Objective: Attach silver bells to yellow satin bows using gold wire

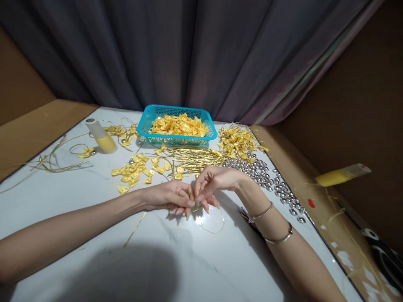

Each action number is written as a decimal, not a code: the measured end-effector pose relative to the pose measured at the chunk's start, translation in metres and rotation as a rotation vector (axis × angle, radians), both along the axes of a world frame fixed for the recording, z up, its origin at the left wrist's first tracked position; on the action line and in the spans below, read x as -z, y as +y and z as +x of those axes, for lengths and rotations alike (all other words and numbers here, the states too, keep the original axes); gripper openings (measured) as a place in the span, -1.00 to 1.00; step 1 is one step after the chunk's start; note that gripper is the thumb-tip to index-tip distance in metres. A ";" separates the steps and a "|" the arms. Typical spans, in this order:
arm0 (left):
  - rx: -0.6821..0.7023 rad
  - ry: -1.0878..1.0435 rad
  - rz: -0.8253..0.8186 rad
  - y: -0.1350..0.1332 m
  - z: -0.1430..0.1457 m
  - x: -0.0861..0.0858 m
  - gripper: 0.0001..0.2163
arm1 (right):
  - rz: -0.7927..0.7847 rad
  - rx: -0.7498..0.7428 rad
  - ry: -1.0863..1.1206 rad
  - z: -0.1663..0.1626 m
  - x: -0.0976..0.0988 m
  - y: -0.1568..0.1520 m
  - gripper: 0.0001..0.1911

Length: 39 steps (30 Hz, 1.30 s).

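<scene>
My left hand and my right hand meet over the middle of the white table. Thumbs and fingers of both are pinched together around a thin gold cord, part of which curls below the fingertips. Whether a bow or bead is also between the fingers is hidden. A pale thin loop lies on the table just right of the fingertips. Close beyond my left hand are loose yellow ribbon bows. Straight gold cords lie in a bundle behind both hands. Silver beads spread out beyond my right wrist.
A blue basket of yellow bows stands at the back. Corded bows are heaped to its right. A glue bottle with yellow contents stands at left. Scissors and another yellow bottle lie at right. Dark pliers-like handles show beneath my right forearm.
</scene>
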State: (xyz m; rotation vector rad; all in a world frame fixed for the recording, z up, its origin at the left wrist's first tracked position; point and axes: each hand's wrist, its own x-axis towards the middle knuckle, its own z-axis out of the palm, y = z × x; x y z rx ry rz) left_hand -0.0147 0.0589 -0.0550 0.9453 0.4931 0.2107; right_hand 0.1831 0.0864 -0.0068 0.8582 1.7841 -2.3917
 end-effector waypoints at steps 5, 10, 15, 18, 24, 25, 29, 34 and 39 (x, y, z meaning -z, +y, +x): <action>-0.012 0.007 0.035 -0.003 -0.001 0.000 -0.74 | -0.038 -0.025 0.004 -0.001 0.001 0.000 -0.77; -0.042 0.045 0.056 -0.004 0.002 -0.005 -0.79 | -0.061 -0.036 0.010 -0.001 0.004 0.000 -0.76; -0.038 0.057 0.089 -0.006 0.004 -0.010 -0.82 | -0.039 -0.052 0.046 0.001 0.005 0.000 -0.74; -0.022 0.066 0.113 -0.006 0.003 -0.011 -0.84 | -0.013 -0.084 0.052 0.003 0.001 -0.001 -0.73; -0.011 0.053 0.128 -0.007 0.003 -0.011 -0.87 | 0.195 -0.192 -0.012 0.008 -0.008 -0.001 -0.77; -0.013 0.056 0.132 -0.008 0.003 -0.010 -0.87 | 0.214 -0.200 -0.019 0.008 -0.009 -0.001 -0.77; -0.014 0.077 0.162 -0.010 0.003 -0.008 -0.86 | 0.222 -0.215 -0.029 0.006 -0.009 -0.003 -0.77; -0.014 0.114 0.200 -0.013 0.004 -0.010 -0.83 | 0.241 -0.244 -0.062 0.002 -0.009 -0.006 -0.78; -0.023 0.109 0.207 -0.013 0.004 -0.012 -0.84 | 0.261 -0.248 -0.079 0.002 -0.008 -0.006 -0.79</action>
